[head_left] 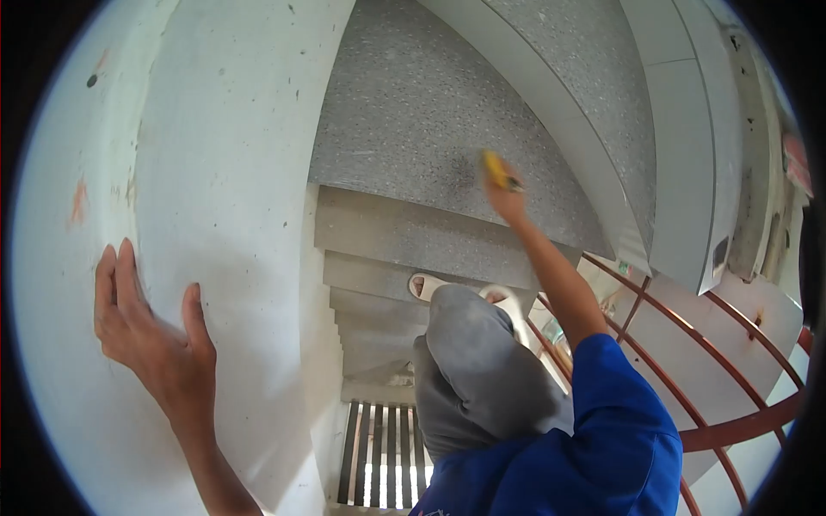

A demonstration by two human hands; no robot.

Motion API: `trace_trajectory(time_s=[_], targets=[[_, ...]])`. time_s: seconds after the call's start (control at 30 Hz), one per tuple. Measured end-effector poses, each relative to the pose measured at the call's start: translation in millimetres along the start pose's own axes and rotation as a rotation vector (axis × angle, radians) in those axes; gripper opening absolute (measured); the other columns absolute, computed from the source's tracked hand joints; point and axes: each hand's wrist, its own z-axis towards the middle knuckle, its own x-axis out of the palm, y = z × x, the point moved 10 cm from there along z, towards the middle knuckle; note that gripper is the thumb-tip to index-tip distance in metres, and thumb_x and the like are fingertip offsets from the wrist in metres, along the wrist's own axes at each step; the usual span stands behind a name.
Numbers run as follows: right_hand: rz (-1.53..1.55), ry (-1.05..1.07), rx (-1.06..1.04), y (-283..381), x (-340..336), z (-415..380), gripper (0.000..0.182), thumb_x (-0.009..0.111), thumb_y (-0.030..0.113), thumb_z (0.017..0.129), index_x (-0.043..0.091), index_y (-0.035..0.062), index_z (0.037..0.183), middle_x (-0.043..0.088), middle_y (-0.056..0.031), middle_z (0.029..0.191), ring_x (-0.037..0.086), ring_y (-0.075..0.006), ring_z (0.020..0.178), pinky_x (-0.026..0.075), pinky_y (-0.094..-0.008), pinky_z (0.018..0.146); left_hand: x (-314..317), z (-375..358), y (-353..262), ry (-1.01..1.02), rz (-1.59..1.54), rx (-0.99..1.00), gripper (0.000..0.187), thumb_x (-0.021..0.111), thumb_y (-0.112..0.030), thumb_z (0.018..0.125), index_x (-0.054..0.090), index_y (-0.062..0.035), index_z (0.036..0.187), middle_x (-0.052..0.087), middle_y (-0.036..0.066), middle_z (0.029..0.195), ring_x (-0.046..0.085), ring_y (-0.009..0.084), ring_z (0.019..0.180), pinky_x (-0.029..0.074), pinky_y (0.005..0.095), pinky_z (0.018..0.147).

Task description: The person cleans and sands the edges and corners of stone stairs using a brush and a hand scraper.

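My left hand [159, 331] rests on the white wall [241, 112] at the left, thumb apart from the fingers, holding nothing. Over the grey speckled stair tread [404, 95], my right hand [508, 199] is closed around a small yellow tool [494, 168] with a dark part near the fist. Motion blur hides its exact kind. A darker smudge [460, 172] shows on the tread just left of the tool. Whether the tool touches the stone cannot be made out.
Lower steps [379, 271] descend toward me, with a dark slatted grating [387, 456] at the bottom. A red-brown metal railing [688, 344] curves along the right. Pale stair risers [551, 112] rise at the upper right. My grey-trousered knee [469, 335] and light slipper [424, 286] are below the tread.
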Motion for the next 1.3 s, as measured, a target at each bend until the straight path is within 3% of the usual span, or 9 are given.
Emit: trace_trajectory(time_s=[0.23,0.4,0.57,0.67,0.77,1.03,1.13,1.2,1.3], targets=[[-0.406,-0.052,0.894,-208,-98,-104,0.036,0.058,0.019,0.084,0.059,0.0051,0.117,0.065,-0.0193,0.105,0.063,-0.0359,0.100,0.050,-0.0459,0.081,-1,2,-6,0.002,0.034,0.021,0.079,0.077,-0.014,0.076,0.034,-0.0179,0.142,0.039,0.011,0.145,0.036,0.0298,0.132,0.029,0.0501,0.109],[-0.063,-0.061,0.340,42,107,-82,0.064,0.071,0.016,0.072,0.047,0.0001,0.129,0.060,-0.0199,0.112,0.061,-0.0358,0.098,0.048,-0.0467,0.083,0,3,-11,-0.016,0.039,0.088,0.076,0.075,-0.015,0.079,0.033,-0.0174,0.143,0.039,0.010,0.145,0.035,0.0298,0.133,0.027,0.0500,0.110],[0.533,0.244,0.257,184,172,-79,0.046,0.067,0.016,0.074,0.055,0.0075,0.117,0.060,-0.0171,0.107,0.061,-0.0372,0.092,0.050,-0.0457,0.075,-3,2,-17,-0.021,0.045,0.138,0.066,0.069,-0.018,0.086,0.035,-0.0086,0.142,0.041,0.013,0.143,0.035,0.0309,0.133,0.027,0.0469,0.111],[0.672,-0.016,0.043,121,99,-135,0.024,0.062,0.012,0.082,0.059,0.0057,0.105,0.064,-0.0147,0.102,0.062,-0.0318,0.090,0.049,-0.0424,0.077,-1,2,-14,-0.015,0.028,0.156,0.064,0.068,-0.019,0.087,0.037,-0.0060,0.141,0.040,0.015,0.143,0.037,0.0307,0.132,0.027,0.0457,0.112],[0.075,0.640,0.606,-95,124,-270,0.028,0.055,0.015,0.092,0.058,0.0070,0.119,0.064,-0.0143,0.107,0.062,-0.0271,0.098,0.050,-0.0379,0.082,7,-1,1,0.005,-0.013,0.112,0.062,0.064,-0.019,0.090,0.034,-0.0061,0.143,0.037,0.014,0.145,0.035,0.0299,0.135,0.028,0.0422,0.112],[-0.263,0.316,0.940,-460,-62,-435,0.054,0.059,0.031,0.090,0.045,0.0025,0.133,0.056,-0.0202,0.125,0.056,-0.0313,0.114,0.045,-0.0390,0.093,10,-2,35,0.023,-0.013,0.248,0.089,0.075,-0.042,0.079,0.028,0.0045,0.139,0.037,0.022,0.136,0.041,0.0352,0.124,0.039,0.0469,0.102],[-0.132,0.255,1.085,-488,-14,-486,0.065,0.060,0.037,0.089,0.040,0.0008,0.139,0.053,-0.0224,0.132,0.053,-0.0329,0.120,0.043,-0.0394,0.098,5,0,31,0.104,0.121,0.264,0.103,0.079,-0.047,0.074,0.022,0.0070,0.141,0.035,0.020,0.133,0.038,0.0336,0.124,0.036,0.0472,0.103],[-0.245,0.027,1.090,-391,15,-430,0.067,0.064,0.041,0.084,0.045,0.0012,0.134,0.054,-0.0220,0.127,0.055,-0.0343,0.115,0.045,-0.0411,0.093,5,1,43,0.119,0.269,0.174,0.102,0.078,-0.046,0.076,0.021,0.0073,0.142,0.036,0.019,0.132,0.039,0.0323,0.123,0.037,0.0458,0.102],[-0.111,-0.150,0.487,-264,120,-366,0.045,0.064,0.023,0.082,0.052,-0.0003,0.118,0.055,-0.0193,0.106,0.055,-0.0383,0.094,0.045,-0.0460,0.080,6,0,27,0.032,-0.015,0.151,0.103,0.075,-0.053,0.075,0.025,0.0072,0.142,0.037,0.022,0.134,0.042,0.0348,0.122,0.040,0.0462,0.100]])
